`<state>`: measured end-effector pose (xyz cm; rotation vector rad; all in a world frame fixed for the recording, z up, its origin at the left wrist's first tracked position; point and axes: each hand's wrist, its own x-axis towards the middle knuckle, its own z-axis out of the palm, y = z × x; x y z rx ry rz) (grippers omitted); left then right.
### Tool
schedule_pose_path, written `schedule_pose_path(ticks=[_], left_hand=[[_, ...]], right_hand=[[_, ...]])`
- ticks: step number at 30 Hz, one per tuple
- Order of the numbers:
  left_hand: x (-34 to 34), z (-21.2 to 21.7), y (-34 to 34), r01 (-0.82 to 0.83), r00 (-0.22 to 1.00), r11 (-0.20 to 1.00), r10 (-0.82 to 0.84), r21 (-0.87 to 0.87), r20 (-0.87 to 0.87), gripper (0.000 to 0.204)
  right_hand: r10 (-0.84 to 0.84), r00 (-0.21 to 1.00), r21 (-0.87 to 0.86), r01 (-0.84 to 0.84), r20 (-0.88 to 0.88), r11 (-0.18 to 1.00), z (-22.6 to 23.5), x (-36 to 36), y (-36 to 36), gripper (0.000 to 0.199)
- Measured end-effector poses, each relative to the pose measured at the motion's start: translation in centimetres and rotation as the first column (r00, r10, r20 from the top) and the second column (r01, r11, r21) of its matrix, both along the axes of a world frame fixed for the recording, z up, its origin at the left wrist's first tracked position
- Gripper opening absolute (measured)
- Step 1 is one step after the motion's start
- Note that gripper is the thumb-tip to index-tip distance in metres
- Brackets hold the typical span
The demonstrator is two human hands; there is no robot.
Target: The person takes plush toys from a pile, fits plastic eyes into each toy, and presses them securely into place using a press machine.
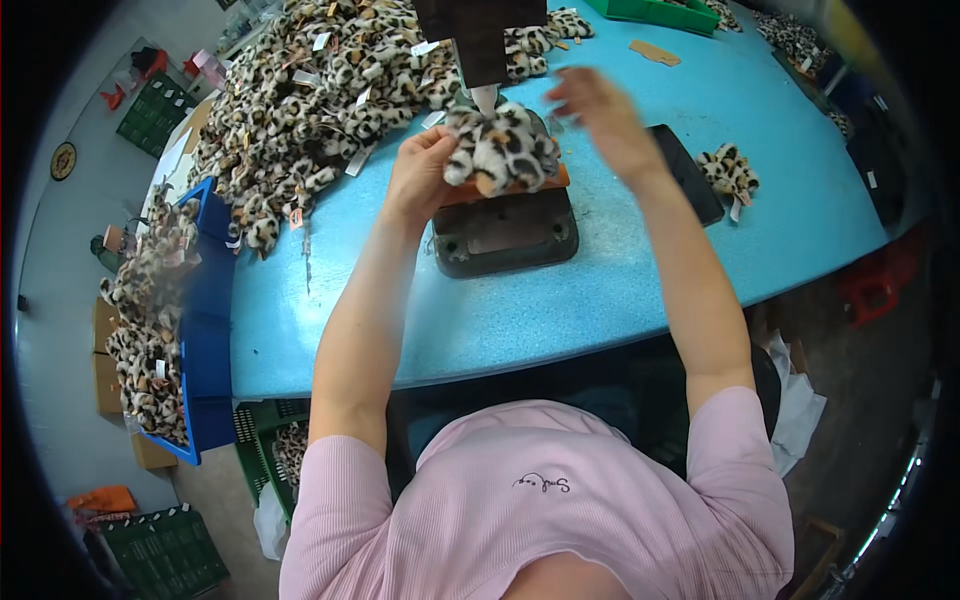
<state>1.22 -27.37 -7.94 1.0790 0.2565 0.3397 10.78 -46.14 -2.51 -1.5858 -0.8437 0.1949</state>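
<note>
Far left, blue bin point(207, 350) heaped with spotted plush pieces, set against the side of the blue desk point(300, 340). Next along, a large pile point(320, 100) of the same fur across the back left, white tags sticking out. Then the left hand point(420, 178): fingers pinched narrow on the near-left end of one plush piece point(503, 150). That piece sits directly under the dark machine head point(482, 40), by its pale tip point(485, 98), and in front of an orange edge point(556, 184) above the dark base point(507, 235). Long axis roughly left to right, only a little wider than tall; left end at the fingers, right end toward the right hand (no distinct front or tip that I can make out). Look: fluffy, cream-white, black blotches, some tan-orange patches, lumpy outline, rounded lobes along the lower edge. Right hand point(605, 115) raised, apart from the piece, fingers directed left; blurred, so cannot tell their spread or whether they hold anything. Farther right, a dark flat slab point(688, 175) lying aslant, then a small spotted piece point(728, 172) with a white tag, just beside it.
</note>
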Motion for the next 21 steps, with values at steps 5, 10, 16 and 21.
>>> schedule_pose_path(ticks=[5,10,16,21], left_hand=[[-1.9,2.0,-1.3,0.218,0.944,0.976,-0.211,0.001,0.254,0.007],[-4.8,1.5,-3.9,0.303,0.934,0.929,-0.245,-0.214,0.26,0.019],[-2.3,1.5,-2.9,-0.059,0.984,0.971,0.017,0.233,0.179,0.008],[0.6,1.0,-1.9,-0.222,0.973,0.878,0.175,0.424,0.149,0.008]], right_hand=[[0.172,0.932,0.033,-0.171,-0.32,0.985,-1.9,-0.5,2.7,0.037],[0.442,0.776,0.293,-0.34,-0.45,0.894,-3.8,-4.2,0.2,0.038],[-0.19,0.98,0.162,0.178,0.064,0.971,-4.0,-4.1,2.5,0.024],[-0.306,0.943,0.048,0.302,0.134,0.952,-6.0,0.2,5.5,0.028]])
